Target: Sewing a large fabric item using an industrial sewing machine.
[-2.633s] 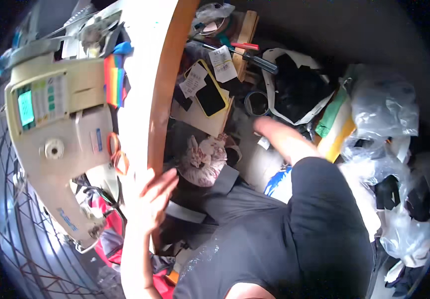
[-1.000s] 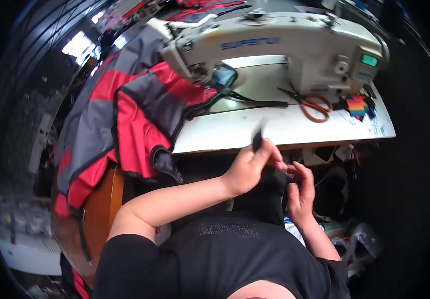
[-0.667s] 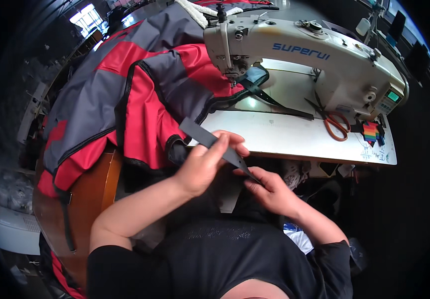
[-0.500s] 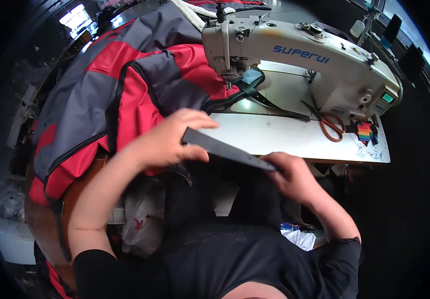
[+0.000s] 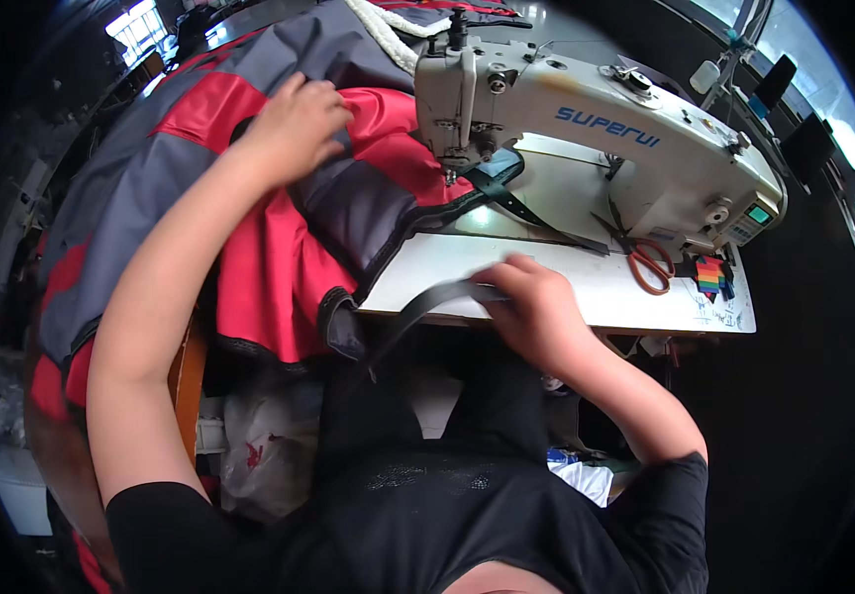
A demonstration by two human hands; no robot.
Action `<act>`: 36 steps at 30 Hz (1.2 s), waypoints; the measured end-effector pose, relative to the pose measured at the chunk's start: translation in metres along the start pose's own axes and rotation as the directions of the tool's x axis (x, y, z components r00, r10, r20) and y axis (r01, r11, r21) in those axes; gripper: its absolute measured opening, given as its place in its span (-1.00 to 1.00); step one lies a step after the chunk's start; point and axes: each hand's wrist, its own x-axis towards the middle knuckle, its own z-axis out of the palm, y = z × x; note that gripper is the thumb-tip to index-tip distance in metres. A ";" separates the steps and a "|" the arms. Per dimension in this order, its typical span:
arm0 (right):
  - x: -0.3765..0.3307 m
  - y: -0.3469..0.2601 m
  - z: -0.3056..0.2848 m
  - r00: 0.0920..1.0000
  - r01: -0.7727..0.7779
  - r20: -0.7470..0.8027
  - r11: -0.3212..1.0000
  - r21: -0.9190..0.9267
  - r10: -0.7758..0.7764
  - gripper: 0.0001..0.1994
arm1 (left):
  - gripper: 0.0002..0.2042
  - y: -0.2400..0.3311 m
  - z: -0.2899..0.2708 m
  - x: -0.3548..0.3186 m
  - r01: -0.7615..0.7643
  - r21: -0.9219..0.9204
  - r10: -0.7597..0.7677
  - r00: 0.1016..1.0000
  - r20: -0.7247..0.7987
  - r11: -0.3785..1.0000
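My left hand (image 5: 299, 131) is over the large red and grey fabric piece (image 5: 219, 111), its fingers loosely bent and apart with nothing seen between them. Whether it touches the cloth I cannot tell. In front of the table's near edge, my right hand (image 5: 534, 309) grips one end of a black strap (image 5: 425, 304). The strap arches to the left and its free end hangs down, blurred, over my lap. A zipped, black-edged part of the fabric runs toward the needle of the white sewing machine (image 5: 586, 114). Another black strap (image 5: 536, 220) lies on the fabric edge beside the needle.
Scissors with orange handles (image 5: 652, 265) lie on the white tabletop (image 5: 576, 282) at the right. Next to them is a small rainbow-striped piece (image 5: 709, 277). White rope (image 5: 383, 30) lies behind the fabric. A clear plastic bag (image 5: 264, 450) is below the table at the left.
My left hand has let go of the strap and moved up and left over the fabric. The strap, straight before, now bends and hangs from my right hand, which moved slightly left.
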 end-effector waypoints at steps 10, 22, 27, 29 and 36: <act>0.085 -0.008 0.120 0.887 0.461 0.306 0.710 -0.532 -0.346 -0.65 | -0.35 -0.034 0.043 -0.062 0.554 -0.040 -0.421 0.675 0.606 0.831; -0.004 0.060 0.004 0.923 0.340 0.217 0.937 -0.084 -0.316 -0.61 | -0.32 0.093 -0.030 0.014 0.261 -0.011 -0.183 0.708 0.682 0.965; -0.009 0.031 0.020 0.907 0.380 0.266 0.905 -0.189 -0.325 -0.67 | -0.23 0.117 0.027 -0.019 0.425 -0.414 -0.209 0.856 0.473 0.805; -0.019 0.014 0.024 0.877 0.419 0.332 0.891 -0.177 -0.347 -0.67 | -0.22 0.121 0.036 -0.039 0.414 -0.417 -0.203 0.863 0.463 0.809; -0.009 0.016 -0.030 0.934 -0.101 0.340 0.834 0.542 -0.107 -0.63 | -0.26 0.121 0.019 -0.036 0.373 -0.492 -0.160 0.893 0.421 0.787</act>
